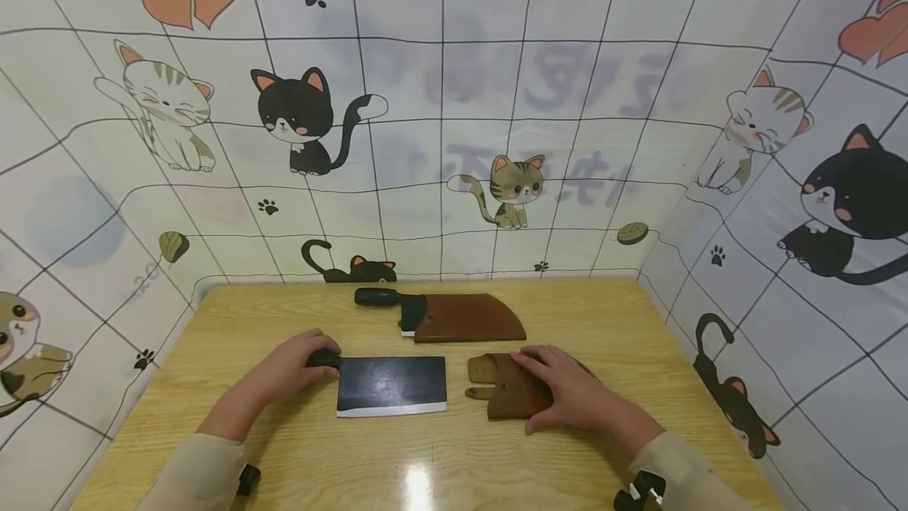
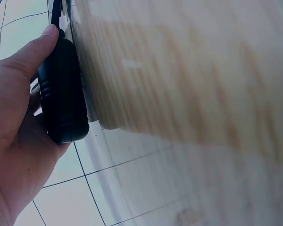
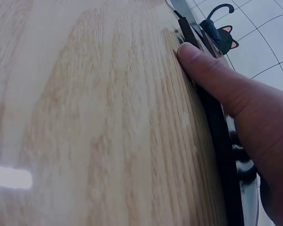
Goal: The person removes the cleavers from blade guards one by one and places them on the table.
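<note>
A cleaver with a dark rectangular blade and a pale cutting edge lies flat on the table, edge toward me. My left hand grips its black handle, thumb along the handle in the left wrist view. To the right of the blade is a brown leather sheath with a tan strap at its left end. My right hand holds the sheath across its width, thumb at the near edge and fingers at the far edge. Part of the sheath is hidden under that hand. The sheath and the blade are apart.
Behind them lies a second knife in a brown sheath, its black handle pointing left. The wooden table ends at a white cat-print cloth at the back and sides.
</note>
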Available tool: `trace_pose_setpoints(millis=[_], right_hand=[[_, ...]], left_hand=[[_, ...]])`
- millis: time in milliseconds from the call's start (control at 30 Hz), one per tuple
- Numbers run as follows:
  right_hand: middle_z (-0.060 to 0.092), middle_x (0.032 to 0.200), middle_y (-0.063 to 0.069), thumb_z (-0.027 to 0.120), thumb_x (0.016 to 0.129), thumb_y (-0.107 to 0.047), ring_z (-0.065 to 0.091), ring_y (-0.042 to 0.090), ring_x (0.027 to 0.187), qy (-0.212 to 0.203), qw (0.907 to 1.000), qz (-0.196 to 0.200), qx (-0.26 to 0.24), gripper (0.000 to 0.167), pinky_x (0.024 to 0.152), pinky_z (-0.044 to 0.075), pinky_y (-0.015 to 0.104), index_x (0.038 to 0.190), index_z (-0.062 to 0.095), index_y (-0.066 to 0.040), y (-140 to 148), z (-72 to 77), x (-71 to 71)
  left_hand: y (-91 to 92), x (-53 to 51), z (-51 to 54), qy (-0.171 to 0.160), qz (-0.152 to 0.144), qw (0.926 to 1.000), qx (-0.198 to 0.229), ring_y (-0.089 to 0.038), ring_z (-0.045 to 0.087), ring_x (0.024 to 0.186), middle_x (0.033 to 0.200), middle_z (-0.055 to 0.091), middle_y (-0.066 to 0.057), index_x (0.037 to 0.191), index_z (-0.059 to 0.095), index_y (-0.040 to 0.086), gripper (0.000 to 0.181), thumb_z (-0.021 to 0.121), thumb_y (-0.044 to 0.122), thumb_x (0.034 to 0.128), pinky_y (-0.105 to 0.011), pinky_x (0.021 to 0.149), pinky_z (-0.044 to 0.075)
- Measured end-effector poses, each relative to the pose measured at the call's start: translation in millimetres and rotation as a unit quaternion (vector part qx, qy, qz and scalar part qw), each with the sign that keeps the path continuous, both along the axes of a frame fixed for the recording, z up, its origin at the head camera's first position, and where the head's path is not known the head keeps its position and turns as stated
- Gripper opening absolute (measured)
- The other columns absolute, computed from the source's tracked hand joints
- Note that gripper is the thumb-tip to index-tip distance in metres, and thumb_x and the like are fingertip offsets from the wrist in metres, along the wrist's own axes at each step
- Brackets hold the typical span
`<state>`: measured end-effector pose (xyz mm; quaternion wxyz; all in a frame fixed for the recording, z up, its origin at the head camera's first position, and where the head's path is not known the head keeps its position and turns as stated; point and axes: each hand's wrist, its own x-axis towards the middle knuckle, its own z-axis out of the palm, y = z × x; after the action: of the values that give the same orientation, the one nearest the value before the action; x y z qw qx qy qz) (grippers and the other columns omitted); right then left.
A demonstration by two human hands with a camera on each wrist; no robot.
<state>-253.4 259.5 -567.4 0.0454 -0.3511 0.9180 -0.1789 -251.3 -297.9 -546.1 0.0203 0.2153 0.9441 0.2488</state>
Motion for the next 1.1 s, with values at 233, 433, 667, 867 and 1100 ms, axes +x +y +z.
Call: trace_pose_setpoints(millis=[233,433,667,867,1100], right_hand=[[0.04,0.172,0.003,0.081,0.078,-0.086,0.037,0.034,0.157,-0.017,0.9997,-0.019,-0.006,0.117,0.118,0.041,0.065,0.173,0.042,-0.03,-2,-0.2,1.2],[0.043,0.17,0.008,0.085,0.08,-0.08,0.037,0.038,0.157,-0.015,0.9994,-0.02,-0.023,0.112,0.118,0.04,0.068,0.17,0.047,-0.026,-5,7.8,0.1],[0.05,0.164,0.017,0.089,0.089,-0.063,0.045,0.042,0.149,0.043,0.9981,0.0,-0.043,0.098,0.114,0.041,0.07,0.165,0.054,-0.013,-12,19.9,-13.3],[0.051,0.163,0.013,0.082,0.094,-0.065,0.047,0.039,0.148,0.069,0.9969,0.002,-0.036,0.093,0.117,0.04,0.067,0.165,0.053,-0.012,-25,31.5,-34.9],[0.05,0.164,0.013,0.081,0.096,-0.064,0.046,0.038,0.15,0.06,0.9978,-0.015,-0.023,0.092,0.12,0.04,0.064,0.166,0.052,-0.013,-51,35.2,-67.2]], left_hand=[[0.0,1.5,0.6,-0.001,0.004,1.0,-0.003,-0.02,0.066,0.11,0.115,0.068,0.007,0.124,0.078,0.016,0.03,0.088,0.025,0.0974,-0.055,0.101,0.054],[-0.4,0.2,1.2,-0.001,0.008,0.9999,0.008,-0.024,0.068,0.114,0.118,0.07,0.006,0.126,0.079,0.016,0.032,0.089,0.027,0.0977,-0.057,0.102,0.054],[6.1,-12.9,10.7,0.01,0.009,0.9995,0.03,-0.029,0.068,0.117,0.123,0.07,0.001,0.127,0.078,0.015,0.028,0.084,0.027,0.1024,-0.057,0.099,0.055],[24.9,-39.3,23.1,0.046,-0.005,0.9987,0.021,-0.033,0.067,0.118,0.127,0.069,-0.005,0.129,0.077,0.009,0.031,0.084,0.025,0.1028,-0.059,0.101,0.054],[45.7,-78.2,28.2,0.062,-0.02,0.9978,0.015,-0.041,0.064,0.126,0.13,0.068,-0.013,0.133,0.074,0.004,0.038,0.085,0.022,0.1017,-0.062,0.107,0.051]])
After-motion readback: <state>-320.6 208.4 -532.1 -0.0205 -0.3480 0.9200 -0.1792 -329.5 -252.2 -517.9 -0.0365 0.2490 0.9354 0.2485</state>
